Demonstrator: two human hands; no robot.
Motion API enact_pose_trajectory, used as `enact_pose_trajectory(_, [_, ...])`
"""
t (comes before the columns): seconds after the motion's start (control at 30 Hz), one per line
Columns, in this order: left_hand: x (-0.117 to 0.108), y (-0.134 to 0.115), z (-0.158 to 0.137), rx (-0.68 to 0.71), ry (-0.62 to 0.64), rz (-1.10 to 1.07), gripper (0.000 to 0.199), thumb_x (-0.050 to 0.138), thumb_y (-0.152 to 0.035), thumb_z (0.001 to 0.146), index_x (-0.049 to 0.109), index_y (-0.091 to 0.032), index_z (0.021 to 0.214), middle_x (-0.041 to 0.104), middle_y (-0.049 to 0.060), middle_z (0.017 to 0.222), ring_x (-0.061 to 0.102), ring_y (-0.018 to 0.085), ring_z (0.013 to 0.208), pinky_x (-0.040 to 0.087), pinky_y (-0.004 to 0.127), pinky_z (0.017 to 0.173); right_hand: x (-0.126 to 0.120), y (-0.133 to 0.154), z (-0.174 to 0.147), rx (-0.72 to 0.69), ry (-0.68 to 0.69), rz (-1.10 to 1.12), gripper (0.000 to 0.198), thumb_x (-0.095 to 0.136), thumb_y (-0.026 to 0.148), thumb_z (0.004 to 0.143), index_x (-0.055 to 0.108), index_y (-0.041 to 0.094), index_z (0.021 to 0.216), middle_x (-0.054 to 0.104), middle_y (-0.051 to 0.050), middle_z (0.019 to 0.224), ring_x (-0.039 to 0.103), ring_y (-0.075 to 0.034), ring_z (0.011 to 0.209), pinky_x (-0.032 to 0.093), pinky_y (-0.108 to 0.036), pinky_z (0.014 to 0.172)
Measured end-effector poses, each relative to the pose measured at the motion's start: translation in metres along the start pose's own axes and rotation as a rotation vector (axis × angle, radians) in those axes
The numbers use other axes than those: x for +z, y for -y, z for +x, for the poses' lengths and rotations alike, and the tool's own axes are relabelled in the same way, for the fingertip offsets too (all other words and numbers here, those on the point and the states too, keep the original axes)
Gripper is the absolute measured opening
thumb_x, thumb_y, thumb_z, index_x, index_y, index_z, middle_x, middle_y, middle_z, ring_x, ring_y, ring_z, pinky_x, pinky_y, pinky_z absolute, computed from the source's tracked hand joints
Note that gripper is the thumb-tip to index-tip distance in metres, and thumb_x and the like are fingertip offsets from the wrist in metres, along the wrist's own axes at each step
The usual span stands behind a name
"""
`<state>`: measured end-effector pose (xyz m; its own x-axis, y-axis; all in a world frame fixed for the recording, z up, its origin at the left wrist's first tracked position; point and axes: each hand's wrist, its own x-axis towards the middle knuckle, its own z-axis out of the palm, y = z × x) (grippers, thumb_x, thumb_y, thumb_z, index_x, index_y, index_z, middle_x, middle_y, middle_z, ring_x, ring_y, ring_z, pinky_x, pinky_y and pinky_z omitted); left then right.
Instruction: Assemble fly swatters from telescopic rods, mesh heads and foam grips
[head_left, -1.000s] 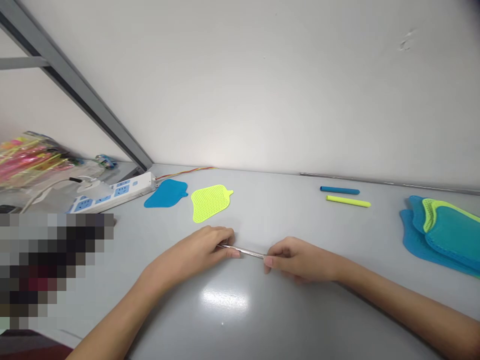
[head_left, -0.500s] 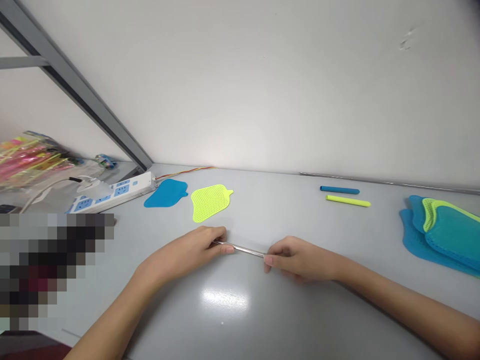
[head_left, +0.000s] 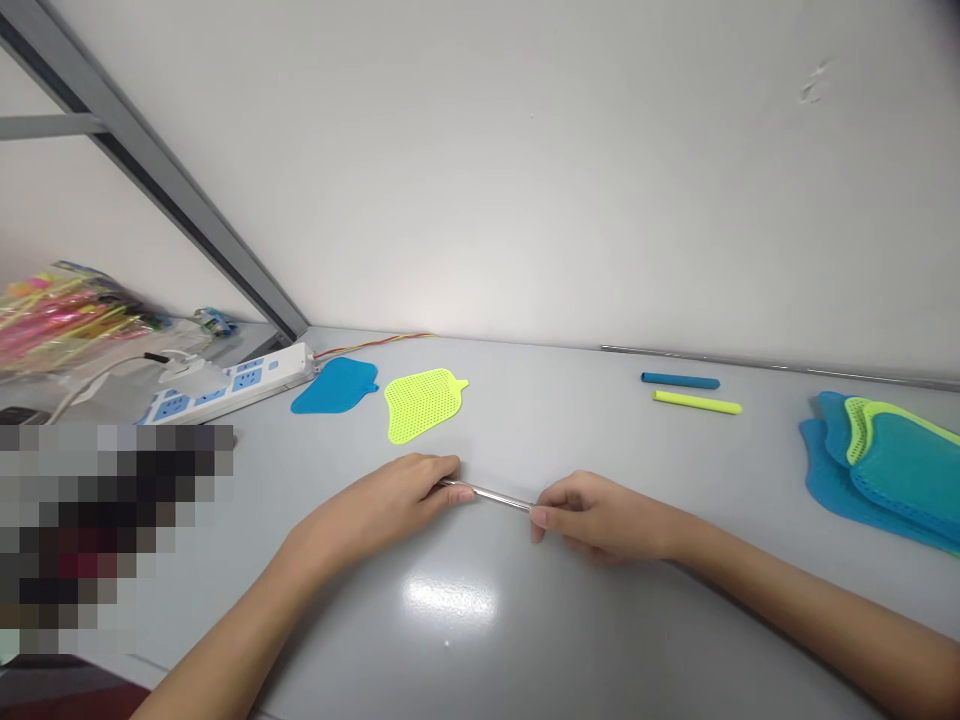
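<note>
A thin, shiny metal rod (head_left: 502,498) is held level between both hands, just over the grey table. Thumb and fingers of my left hand (head_left: 405,495) are closed on its left end. My right hand (head_left: 592,515) pinches the other end, so both tips are hidden. Beyond my left hand lie a yellow-green perforated fly swatter head (head_left: 424,402) and a blue one (head_left: 335,386), flat on the table. Farther back on the right, a blue handle tube (head_left: 679,380) and a yellow-green handle tube (head_left: 697,402) lie side by side.
Several blue and yellow-green swatter heads are piled (head_left: 900,470) at the right edge. A white power strip (head_left: 240,385) with plugs stands at the left, near bagged colourful items (head_left: 75,320). More metal rod (head_left: 750,362) lies along the wall. A metal frame post (head_left: 165,160) slants at the left.
My left hand has shifted very slightly to the right, towards my right hand. Both hands still hold the rod, and the things on the table lie as before.
</note>
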<state>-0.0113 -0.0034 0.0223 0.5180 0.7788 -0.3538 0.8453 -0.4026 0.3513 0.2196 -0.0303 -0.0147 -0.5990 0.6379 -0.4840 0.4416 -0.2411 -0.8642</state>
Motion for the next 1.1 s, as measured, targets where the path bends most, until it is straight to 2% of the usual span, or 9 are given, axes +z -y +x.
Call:
enact_pose_trajectory(0.37, [0.001,0.000,0.001,0.014,-0.002,0.013,0.041,0.023,-0.051,0.081,0.045,-0.020,0.067,0.049,-0.001,0.065,0.047,0.014,0.065,0.032,0.024,0.055,0.001,0.002,0.001,0.019,-0.007,-0.016,0.037,0.038,0.047,0.076,0.056,0.016,0.080,0.036,0.005,0.052,0.036,-0.004,0.039,0.031,-0.016,0.036])
enact_pose_trajectory(0.77, [0.008,0.002,0.003,0.097,-0.047,0.062,0.042,0.020,-0.047,0.084,0.050,-0.020,0.072,0.054,0.001,0.070,0.048,0.016,0.070,0.032,0.026,0.060,-0.001,-0.002,0.000,-0.002,-0.003,0.001,0.035,0.038,0.046,0.077,0.056,0.016,0.079,0.035,0.004,0.052,0.036,-0.005,0.040,0.031,-0.015,0.035])
enact_pose_trajectory(1.1, [0.010,0.002,0.004,0.128,-0.075,0.074,0.044,0.020,-0.046,0.085,0.051,-0.019,0.069,0.053,0.001,0.067,0.048,0.015,0.066,0.031,0.025,0.059,-0.001,0.001,0.000,0.010,0.000,0.011,0.036,0.038,0.046,0.077,0.056,0.015,0.080,0.035,0.005,0.051,0.035,-0.004,0.038,0.028,-0.015,0.033])
